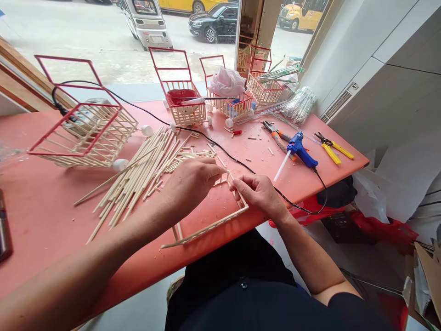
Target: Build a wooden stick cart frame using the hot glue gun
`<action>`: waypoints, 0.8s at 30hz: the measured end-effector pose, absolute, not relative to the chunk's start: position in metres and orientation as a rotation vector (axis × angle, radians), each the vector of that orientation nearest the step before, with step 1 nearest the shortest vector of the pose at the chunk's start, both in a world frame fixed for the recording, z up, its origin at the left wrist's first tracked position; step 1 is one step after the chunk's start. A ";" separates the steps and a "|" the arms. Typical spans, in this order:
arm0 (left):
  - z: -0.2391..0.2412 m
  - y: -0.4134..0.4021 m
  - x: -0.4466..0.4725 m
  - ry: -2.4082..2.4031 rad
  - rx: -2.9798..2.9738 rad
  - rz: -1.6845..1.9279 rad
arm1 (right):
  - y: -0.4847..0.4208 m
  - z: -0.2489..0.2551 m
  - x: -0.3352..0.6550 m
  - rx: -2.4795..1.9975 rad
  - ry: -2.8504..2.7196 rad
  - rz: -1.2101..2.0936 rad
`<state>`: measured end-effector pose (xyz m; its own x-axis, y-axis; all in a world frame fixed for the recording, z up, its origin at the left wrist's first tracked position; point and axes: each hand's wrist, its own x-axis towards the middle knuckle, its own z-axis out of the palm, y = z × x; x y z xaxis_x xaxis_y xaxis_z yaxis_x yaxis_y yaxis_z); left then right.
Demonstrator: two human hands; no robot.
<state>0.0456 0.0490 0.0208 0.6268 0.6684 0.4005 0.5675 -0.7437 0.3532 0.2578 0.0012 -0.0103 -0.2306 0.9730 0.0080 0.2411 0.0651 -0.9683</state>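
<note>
A frame of pale wooden sticks [206,227] lies near the table's front edge, with short upright pieces at its corners. My right hand [260,193] pinches the frame's right side between thumb and fingers. My left hand [193,184] is closed in a pinch at the frame's far right corner; whatever is in its fingertips is too small to make out. Part of the frame is hidden behind my left hand and forearm. Beyond my left hand lie short cut sticks [186,156], and a pile of long wooden sticks [138,179] spreads to the left.
Small stick carts with red handles, one at left [93,138] and others [188,115] along the back, stand on the pink table [44,202]. A blue glue gun [303,152], pliers [275,133] and yellow-handled cutters [332,149] lie right. A black cable [220,145] crosses the table.
</note>
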 end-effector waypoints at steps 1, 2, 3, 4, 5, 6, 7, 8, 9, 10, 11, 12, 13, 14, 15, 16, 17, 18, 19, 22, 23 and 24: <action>0.021 0.049 0.046 1.012 2.650 0.777 | 0.001 -0.010 0.258 -1.244 -1.589 1.220; 0.020 0.050 0.045 1.004 2.645 0.779 | 0.002 -0.010 0.258 -1.240 -1.592 1.222; 0.020 0.050 0.045 0.998 2.640 0.781 | 0.002 -0.009 0.258 -1.237 -1.592 1.222; 0.020 0.050 0.045 0.995 2.633 0.783 | 0.002 -0.009 0.258 -1.235 -1.593 1.222; 0.020 0.050 0.045 0.993 2.626 0.786 | 0.002 -0.009 0.258 -1.232 -1.594 1.221; 0.019 0.050 0.045 0.991 2.620 0.792 | 0.002 -0.009 0.259 -1.230 -1.593 1.220; 0.019 0.050 0.046 0.990 2.614 0.803 | 0.002 -0.009 0.259 -1.228 -1.592 1.223; 0.019 0.050 0.046 0.990 2.609 0.811 | 0.002 -0.009 0.259 -1.226 -1.589 1.228; 0.019 0.050 0.046 0.991 2.604 0.819 | 0.001 -0.010 0.259 -1.223 -1.585 1.237; 0.019 0.050 0.046 0.993 2.598 0.823 | 0.001 -0.010 0.259 -1.220 -1.578 1.248; 0.019 0.049 0.046 0.994 2.590 0.829 | 0.001 -0.010 0.259 -1.218 -1.573 1.258; 0.019 0.049 0.046 0.996 2.584 0.832 | 0.001 -0.011 0.259 -1.218 -1.567 1.265; 0.019 0.049 0.047 0.996 2.579 0.833 | 0.000 -0.011 0.259 -1.219 -1.564 1.269; 0.019 0.048 0.047 0.995 2.574 0.837 | 0.000 -0.011 0.258 -1.221 -1.560 1.270; 0.019 0.048 0.047 0.992 2.571 0.839 | 0.000 -0.011 0.258 -1.222 -1.559 1.272; 0.020 0.048 0.047 0.987 2.570 0.836 | 0.000 -0.011 0.258 -1.223 -1.557 1.275; 0.020 0.048 0.047 0.981 2.569 0.832 | 0.000 -0.010 0.258 -1.224 -1.555 1.277; 0.021 0.048 0.046 0.975 2.569 0.827 | 0.001 -0.010 0.258 -1.226 -1.555 1.277; 0.021 0.048 0.046 0.971 2.567 0.825 | 0.001 -0.010 0.258 -1.229 -1.558 1.273; 0.021 0.049 0.045 0.961 2.558 0.837 | 0.001 -0.009 0.258 -1.231 -1.568 1.250; 0.020 0.049 0.045 0.958 2.553 0.844 | 0.002 -0.010 0.258 -1.223 -1.569 1.245; 0.020 0.049 0.045 0.953 2.547 0.846 | 0.002 -0.011 0.258 -1.214 -1.566 1.244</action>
<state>0.0451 0.0494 0.0201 0.6081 0.6718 0.4230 0.4999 -0.7380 0.4533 0.2579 0.0020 -0.0106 -0.2390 0.9709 0.0132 0.2068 0.0642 -0.9763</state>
